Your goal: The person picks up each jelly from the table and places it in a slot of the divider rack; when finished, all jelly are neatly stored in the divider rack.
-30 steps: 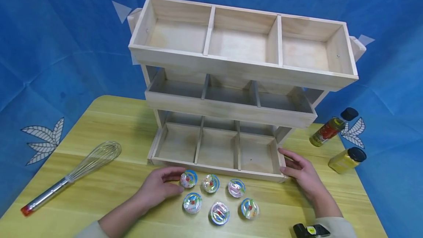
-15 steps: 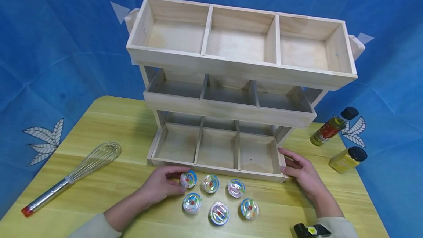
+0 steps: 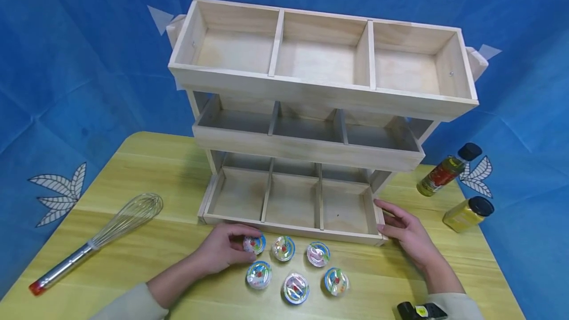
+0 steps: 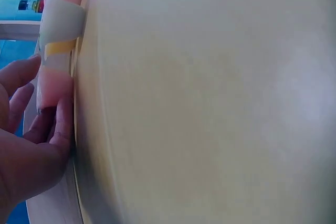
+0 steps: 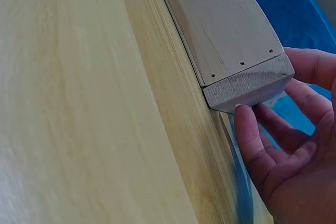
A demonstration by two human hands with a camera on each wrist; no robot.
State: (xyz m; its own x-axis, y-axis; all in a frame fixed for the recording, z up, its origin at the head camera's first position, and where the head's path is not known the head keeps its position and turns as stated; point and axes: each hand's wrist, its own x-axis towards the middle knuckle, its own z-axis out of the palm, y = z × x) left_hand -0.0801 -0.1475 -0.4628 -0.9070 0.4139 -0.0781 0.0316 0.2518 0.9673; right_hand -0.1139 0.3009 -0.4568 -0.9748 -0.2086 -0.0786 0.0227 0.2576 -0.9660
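My left hand curls its fingers and thumb round the back-left jelly cup, partly hiding its lid. In the left wrist view, the fingers of my left hand lie against this cup's pink side, and the cup stands low at the table surface. Several more jelly cups with shiny printed lids stand to the right and in front, such as a front-row cup. My right hand holds the lower right corner of a three-tier wooden rack. The right wrist view shows thumb and fingers of that hand gripping the rack's corner.
A whisk lies at the left of the yellow wood-grain table. At the right stand a dark-capped bottle and a yellow jar. A blue cloth backdrop hangs behind the rack.
My left hand has moved slightly right, and its fingers have come round the back-left jelly cup. My right hand has stayed at the rack's corner. The other cups have not visibly moved.
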